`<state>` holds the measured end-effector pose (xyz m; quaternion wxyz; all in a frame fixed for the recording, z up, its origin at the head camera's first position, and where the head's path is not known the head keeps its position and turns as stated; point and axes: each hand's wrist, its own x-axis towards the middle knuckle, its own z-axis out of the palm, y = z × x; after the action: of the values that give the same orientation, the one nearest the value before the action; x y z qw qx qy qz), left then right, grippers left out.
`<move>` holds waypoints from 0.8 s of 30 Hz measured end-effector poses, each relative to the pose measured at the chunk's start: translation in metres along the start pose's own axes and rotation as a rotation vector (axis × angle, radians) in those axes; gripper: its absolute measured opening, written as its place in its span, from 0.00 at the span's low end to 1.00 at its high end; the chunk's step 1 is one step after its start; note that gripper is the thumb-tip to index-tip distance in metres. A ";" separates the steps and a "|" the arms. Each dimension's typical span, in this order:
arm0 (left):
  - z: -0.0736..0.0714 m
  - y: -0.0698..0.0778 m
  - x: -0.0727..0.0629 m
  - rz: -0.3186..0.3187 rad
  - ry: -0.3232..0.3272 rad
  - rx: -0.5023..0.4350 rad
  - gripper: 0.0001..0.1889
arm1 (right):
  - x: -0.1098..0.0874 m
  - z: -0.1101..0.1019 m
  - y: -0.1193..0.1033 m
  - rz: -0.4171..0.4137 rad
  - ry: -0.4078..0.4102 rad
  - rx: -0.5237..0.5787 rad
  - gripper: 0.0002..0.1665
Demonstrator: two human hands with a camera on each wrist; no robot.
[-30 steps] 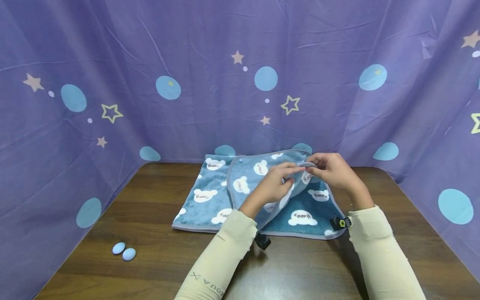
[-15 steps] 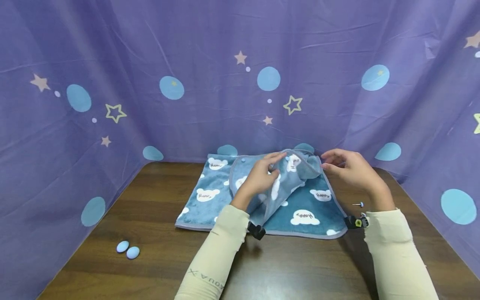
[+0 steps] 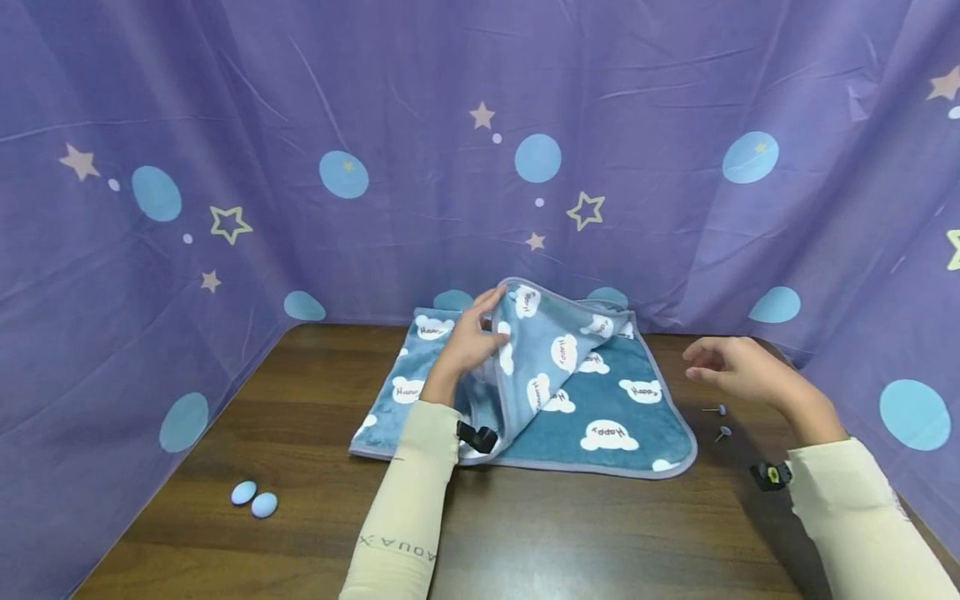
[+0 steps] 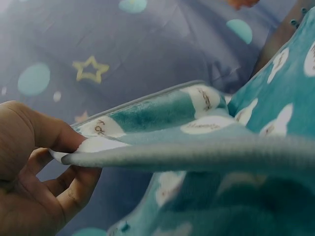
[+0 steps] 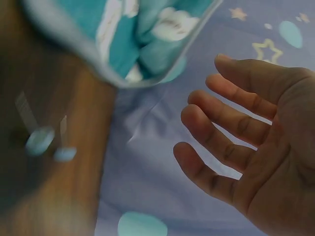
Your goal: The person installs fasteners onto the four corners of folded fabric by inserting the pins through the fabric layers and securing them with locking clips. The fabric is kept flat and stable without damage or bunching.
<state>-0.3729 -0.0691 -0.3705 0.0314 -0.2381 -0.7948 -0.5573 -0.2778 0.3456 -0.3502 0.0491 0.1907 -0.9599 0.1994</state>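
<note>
A blue fleece blanket with white bear heads and grey edging lies on the wooden table, its upper layer partly lifted and folded over. My left hand pinches a raised corner of that layer; in the left wrist view, thumb and fingers grip the grey edging. A small blue knob shows near the held corner. Right of the blanket, my right hand hovers with relaxed, spread fingers, holding nothing. Below it on the table lie two blue-headed pins, blurred in the right wrist view.
Two pale blue oval pieces lie together at the table's left. A purple curtain with stars and dots surrounds the back and sides of the table.
My left hand has drawn the blanket's upper corner leftward and up, baring more of the lower layer. My right hand has let go of the edge and moved right, revealing two pins.
</note>
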 end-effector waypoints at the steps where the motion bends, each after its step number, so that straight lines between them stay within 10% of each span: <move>1: -0.002 -0.004 0.000 -0.020 0.005 -0.017 0.44 | -0.002 0.001 0.003 0.002 -0.016 -0.009 0.13; 16: -0.024 -0.038 -0.005 -0.215 0.024 -0.279 0.57 | -0.038 0.027 0.040 -0.174 -0.196 -0.082 0.12; 24: -0.029 -0.044 -0.007 -0.248 -0.007 -0.219 0.50 | -0.046 0.038 0.051 -0.241 -0.152 -0.213 0.19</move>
<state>-0.3916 -0.1091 -0.4001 -0.0664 -0.1420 -0.7528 -0.6393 -0.2553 0.3899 -0.4114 0.0198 0.3125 -0.9468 0.0742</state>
